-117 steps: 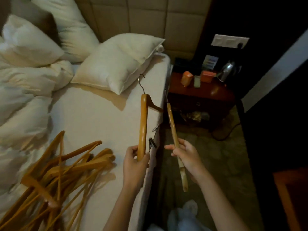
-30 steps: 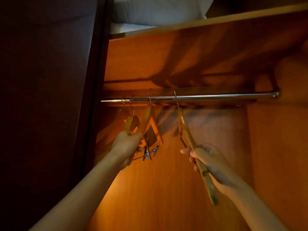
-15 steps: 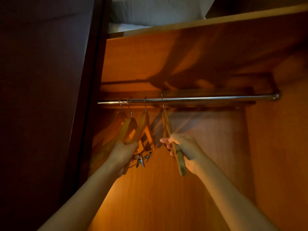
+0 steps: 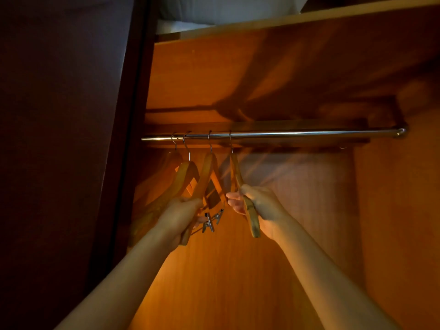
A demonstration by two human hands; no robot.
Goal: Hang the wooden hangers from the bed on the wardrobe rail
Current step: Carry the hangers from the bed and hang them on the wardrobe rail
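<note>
A chrome wardrobe rail (image 4: 297, 133) runs across the open wardrobe. Several wooden hangers hang by their hooks near its left end. My left hand (image 4: 179, 217) grips the lower arm of the third hanger (image 4: 206, 173), whose metal clips (image 4: 210, 221) dangle beside my fingers. My right hand (image 4: 258, 208) grips the rightmost hanger (image 4: 247, 207), its hook over the rail. Two more hangers (image 4: 184, 176) hang further left, partly behind my left hand.
The dark wardrobe door edge (image 4: 123, 139) stands close on the left. A wooden shelf (image 4: 285, 22) with white bedding (image 4: 214, 10) sits above the rail. The rail's right stretch carries nothing, and the wardrobe's right wall (image 4: 400, 210) bounds it.
My right hand has slid its hanger leftwards along the rail, close to the others. My left hand has kept its grip on the clip hanger, which has barely shifted.
</note>
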